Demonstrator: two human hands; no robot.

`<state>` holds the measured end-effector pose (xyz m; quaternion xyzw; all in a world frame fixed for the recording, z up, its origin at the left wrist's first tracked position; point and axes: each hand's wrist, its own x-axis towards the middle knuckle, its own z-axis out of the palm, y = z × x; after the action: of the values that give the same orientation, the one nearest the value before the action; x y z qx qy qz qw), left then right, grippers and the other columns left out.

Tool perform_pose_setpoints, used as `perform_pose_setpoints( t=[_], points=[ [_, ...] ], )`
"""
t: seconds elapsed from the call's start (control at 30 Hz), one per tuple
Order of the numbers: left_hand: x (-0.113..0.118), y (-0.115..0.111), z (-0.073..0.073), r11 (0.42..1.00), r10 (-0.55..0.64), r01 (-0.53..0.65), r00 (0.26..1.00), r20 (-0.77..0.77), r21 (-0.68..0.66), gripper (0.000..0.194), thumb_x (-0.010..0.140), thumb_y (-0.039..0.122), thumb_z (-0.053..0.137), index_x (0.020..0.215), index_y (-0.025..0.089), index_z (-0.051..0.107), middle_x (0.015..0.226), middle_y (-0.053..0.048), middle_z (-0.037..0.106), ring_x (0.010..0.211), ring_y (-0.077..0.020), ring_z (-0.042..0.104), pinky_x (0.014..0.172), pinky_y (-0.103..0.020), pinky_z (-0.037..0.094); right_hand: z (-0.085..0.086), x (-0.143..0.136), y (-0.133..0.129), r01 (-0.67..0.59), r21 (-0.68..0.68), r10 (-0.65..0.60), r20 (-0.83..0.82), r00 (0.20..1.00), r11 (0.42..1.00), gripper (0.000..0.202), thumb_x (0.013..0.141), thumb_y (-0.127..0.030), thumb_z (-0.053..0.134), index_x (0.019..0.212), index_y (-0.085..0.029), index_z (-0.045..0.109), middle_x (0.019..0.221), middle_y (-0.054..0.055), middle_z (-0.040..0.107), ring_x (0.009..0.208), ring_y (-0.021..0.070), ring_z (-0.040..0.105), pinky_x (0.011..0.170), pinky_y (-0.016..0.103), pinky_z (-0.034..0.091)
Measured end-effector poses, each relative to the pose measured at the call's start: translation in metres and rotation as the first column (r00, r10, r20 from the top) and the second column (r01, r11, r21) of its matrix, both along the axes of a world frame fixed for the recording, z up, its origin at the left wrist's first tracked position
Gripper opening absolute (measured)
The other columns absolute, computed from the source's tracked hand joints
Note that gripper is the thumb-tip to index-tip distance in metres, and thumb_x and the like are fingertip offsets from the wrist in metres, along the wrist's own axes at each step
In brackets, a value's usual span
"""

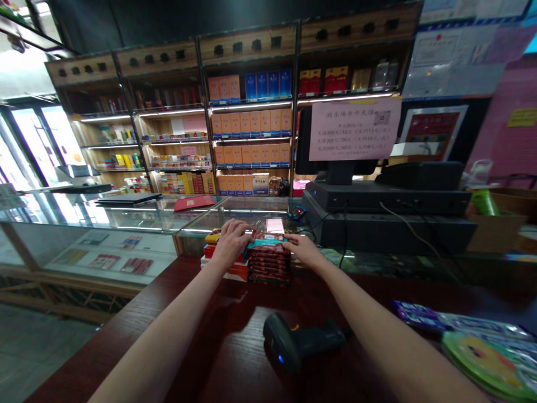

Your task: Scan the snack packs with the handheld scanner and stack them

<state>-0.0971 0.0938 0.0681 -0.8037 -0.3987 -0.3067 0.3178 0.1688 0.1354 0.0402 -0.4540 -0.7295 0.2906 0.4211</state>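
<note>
A stack of dark red-brown snack packets (269, 267) stands on the brown counter, its top packet (268, 242) bearing a teal band. My left hand (231, 242) grips the left edge of that top packet, fingers bent over it. At the opposite edge, my right hand (305, 250) holds the packet's right end between fingers and thumb. Left of the stack and partly hidden by my left hand are piled boxes (236, 272) in red, white and yellow. Nearer to me, between my forearms, a black barcode scanner (289, 341) lies on its side with a blue light lit.
A glass display counter (126, 246) runs along the left and behind the stack. To the right stands a black cash register (390, 207) with a paper sign on its screen and trailing cables. Purple packets (419, 316) and a green round package (482, 361) lie at right.
</note>
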Motion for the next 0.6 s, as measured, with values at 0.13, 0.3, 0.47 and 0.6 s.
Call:
perform_pose_setpoints(
  t=[0.13, 0.3, 0.47, 0.6],
  points=[
    [-0.001, -0.002, -0.001, 1.000, -0.002, 0.002, 1.000, -0.015, 0.009, 0.004, 0.089, 0.026, 0.068, 0.089, 0.028, 0.071, 0.118, -0.002, 0.068, 0.120, -0.0249, 0.051, 0.115, -0.050, 0.032, 0.000, 0.000, 0.002, 0.004, -0.011, -0.004, 0.003, 1.000, 1.000, 0.038, 0.083, -0.027, 0.067, 0.119, -0.020, 0.072, 0.111, 0.006, 0.078, 0.106, 0.0238, 0.072, 0.097, 0.036, 0.053],
    [-0.003, -0.008, 0.001, 1.000, 0.006, -0.006, 1.000, -0.023, -0.012, 0.010, 0.089, 0.024, 0.066, 0.096, 0.029, 0.072, 0.121, -0.003, 0.067, 0.121, -0.0253, 0.051, 0.115, -0.051, 0.033, 0.003, 0.002, -0.003, 0.013, -0.007, -0.013, -0.005, 1.000, 1.000, 0.035, 0.085, -0.029, 0.066, 0.117, -0.018, 0.073, 0.109, 0.009, 0.078, 0.104, 0.0245, 0.072, 0.097, 0.037, 0.052],
    [-0.005, -0.017, 0.004, 1.000, 0.024, -0.025, 1.000, -0.017, -0.012, 0.018, 0.090, 0.020, 0.063, 0.105, 0.028, 0.070, 0.124, -0.005, 0.065, 0.123, -0.0256, 0.050, 0.116, -0.051, 0.033, 0.005, 0.008, -0.015, 0.038, -0.003, -0.038, -0.029, 0.999, 0.999, 0.039, 0.085, -0.029, 0.064, 0.122, -0.018, 0.070, 0.113, 0.009, 0.077, 0.109, 0.0241, 0.071, 0.100, 0.038, 0.051],
    [0.000, -0.026, 0.005, 1.000, 0.019, -0.019, 1.000, -0.022, 0.001, 0.020, 0.091, 0.018, 0.061, 0.107, 0.026, 0.069, 0.123, -0.006, 0.065, 0.122, -0.0257, 0.050, 0.117, -0.051, 0.032, 0.007, 0.016, -0.029, 0.058, 0.017, -0.058, -0.047, 0.997, 0.998, 0.036, 0.084, -0.031, 0.066, 0.118, -0.019, 0.072, 0.115, 0.009, 0.076, 0.109, 0.0241, 0.071, 0.099, 0.038, 0.052]
  ],
)
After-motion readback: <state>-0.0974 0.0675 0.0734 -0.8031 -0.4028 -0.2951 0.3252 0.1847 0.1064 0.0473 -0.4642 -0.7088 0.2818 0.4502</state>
